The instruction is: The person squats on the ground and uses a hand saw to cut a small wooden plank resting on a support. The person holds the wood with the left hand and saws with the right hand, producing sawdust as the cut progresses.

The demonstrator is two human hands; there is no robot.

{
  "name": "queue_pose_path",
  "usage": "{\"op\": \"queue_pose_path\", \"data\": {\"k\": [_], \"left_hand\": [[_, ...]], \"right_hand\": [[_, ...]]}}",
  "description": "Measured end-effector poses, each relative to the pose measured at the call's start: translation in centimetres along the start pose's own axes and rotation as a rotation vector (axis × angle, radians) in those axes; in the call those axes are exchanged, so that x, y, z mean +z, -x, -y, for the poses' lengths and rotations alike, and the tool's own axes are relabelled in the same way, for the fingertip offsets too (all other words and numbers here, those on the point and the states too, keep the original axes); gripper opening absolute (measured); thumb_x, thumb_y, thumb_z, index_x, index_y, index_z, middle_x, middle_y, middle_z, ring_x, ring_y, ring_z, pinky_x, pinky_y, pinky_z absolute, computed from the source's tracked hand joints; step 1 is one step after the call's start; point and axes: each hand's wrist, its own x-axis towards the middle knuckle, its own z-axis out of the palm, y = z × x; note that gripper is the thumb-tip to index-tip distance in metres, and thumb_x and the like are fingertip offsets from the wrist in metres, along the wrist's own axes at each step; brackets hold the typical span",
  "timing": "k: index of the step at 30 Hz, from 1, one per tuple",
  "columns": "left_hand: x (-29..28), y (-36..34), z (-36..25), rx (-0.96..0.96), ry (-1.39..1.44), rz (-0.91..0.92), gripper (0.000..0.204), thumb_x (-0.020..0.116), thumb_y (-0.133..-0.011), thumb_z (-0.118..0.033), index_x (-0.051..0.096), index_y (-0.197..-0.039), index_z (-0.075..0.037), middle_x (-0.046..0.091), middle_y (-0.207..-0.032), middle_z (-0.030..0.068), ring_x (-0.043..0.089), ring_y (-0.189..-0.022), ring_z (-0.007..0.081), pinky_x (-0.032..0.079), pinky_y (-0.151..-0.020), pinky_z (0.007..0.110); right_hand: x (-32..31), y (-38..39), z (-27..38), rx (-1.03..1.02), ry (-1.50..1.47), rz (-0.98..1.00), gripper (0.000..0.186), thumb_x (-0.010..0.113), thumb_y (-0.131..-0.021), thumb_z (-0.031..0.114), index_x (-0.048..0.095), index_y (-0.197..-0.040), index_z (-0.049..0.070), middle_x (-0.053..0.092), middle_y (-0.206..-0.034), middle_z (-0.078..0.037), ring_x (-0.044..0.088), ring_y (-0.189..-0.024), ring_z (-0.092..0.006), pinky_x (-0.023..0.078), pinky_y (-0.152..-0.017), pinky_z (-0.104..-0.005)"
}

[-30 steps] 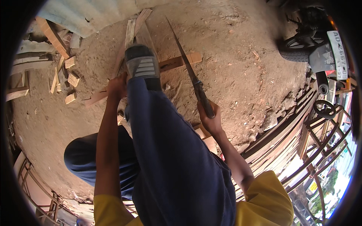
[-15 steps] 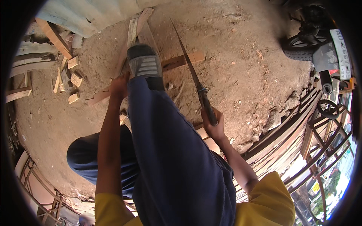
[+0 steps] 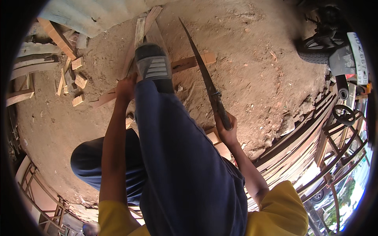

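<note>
A handsaw (image 3: 205, 74) with a long tapering blade points away from me over the dirt. My right hand (image 3: 226, 129) is wrapped round its dark handle, and the blade stands to the right of my foot. Across the ground lies a reddish-brown wooden plank (image 3: 186, 65), its right end beyond the blade from my view. My foot, in a dark sandal with pale stripes (image 3: 154, 67), rests over the plank's middle. To the left of the foot my left hand (image 3: 126, 87) is closed on the plank; some of its fingers are hidden.
Longer boards (image 3: 140, 31) lie beyond my foot. Several wood offcuts (image 3: 80, 81) are scattered at the left, near a corrugated sheet (image 3: 94, 15). A motorcycle (image 3: 328, 51) stands at the far right, above stacked timber strips (image 3: 299, 137). Small wood pieces (image 3: 214, 137) lie beside my right knee.
The saw has turned a little, so more of its blade's flat side shows. My right hand has shifted slightly to the right; my left hand and foot stay on the plank.
</note>
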Motion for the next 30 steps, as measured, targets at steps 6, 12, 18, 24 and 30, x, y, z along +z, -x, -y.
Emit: {"op": "queue_pose_path", "data": {"k": [6,12,18,24,30], "left_hand": [[0.9,0.0,0.7,-0.027,0.053,-0.027,0.033,0.057,-0.077,-0.029,0.049,-0.098,-0.006,0.063,-0.08,0.0167,0.064,-0.076,0.0346,0.05,-0.063,0.044],[2.0,-0.1,0.6,0.066,-0.111,-0.065,0.03,0.056,-0.077,-0.024,0.049,-0.1,-0.006,0.063,-0.073,0.0159,0.064,-0.072,0.0349,0.05,-0.063,0.044],[1.6,0.1,1.1,0.125,0.005,-0.167,0.031,0.057,-0.078,-0.025,0.049,-0.101,-0.006,0.063,-0.074,0.0162,0.064,-0.071,0.0346,0.05,-0.06,0.044],[1.2,0.3,0.9,0.041,-0.033,-0.075,0.032,0.059,-0.077,-0.027,0.048,-0.099,-0.007,0.063,-0.078,0.0172,0.064,-0.071,0.0349,0.05,-0.06,0.044],[1.0,0.2,1.1,0.056,-0.042,-0.008,0.034,0.059,-0.077,-0.029,0.046,-0.099,-0.007,0.063,-0.075,0.0175,0.064,-0.07,0.0365,0.05,-0.059,0.045]], "right_hand": [[2.6,-6.5,2.3,0.004,-0.065,0.005,0.023,0.057,-0.088,0.016,0.052,-0.071,0.001,0.044,-0.059,0.003,0.039,-0.054,-0.0046,0.032,-0.047,-0.0259],[1.1,-3.3,0.2,-0.043,-0.015,0.025,0.02,0.058,-0.088,0.013,0.053,-0.073,0.0,0.045,-0.059,0.002,0.041,-0.054,-0.0057,0.034,-0.047,-0.027],[0.4,-0.9,0.3,-0.003,-0.055,0.017,0.02,0.058,-0.088,0.013,0.053,-0.073,0.001,0.045,-0.059,0.002,0.041,-0.056,-0.0049,0.034,-0.048,-0.0264],[2.6,-6.7,1.6,0.014,-0.102,0.036,0.021,0.058,-0.089,0.016,0.052,-0.074,0.002,0.042,-0.06,0.005,0.038,-0.056,-0.0035,0.031,-0.047,-0.0258],[-1.3,2.4,-2.9,-0.111,0.079,0.026,0.017,0.057,-0.087,0.009,0.054,-0.073,0.0,0.045,-0.059,0.002,0.042,-0.057,-0.0053,0.034,-0.048,-0.0262]]}}
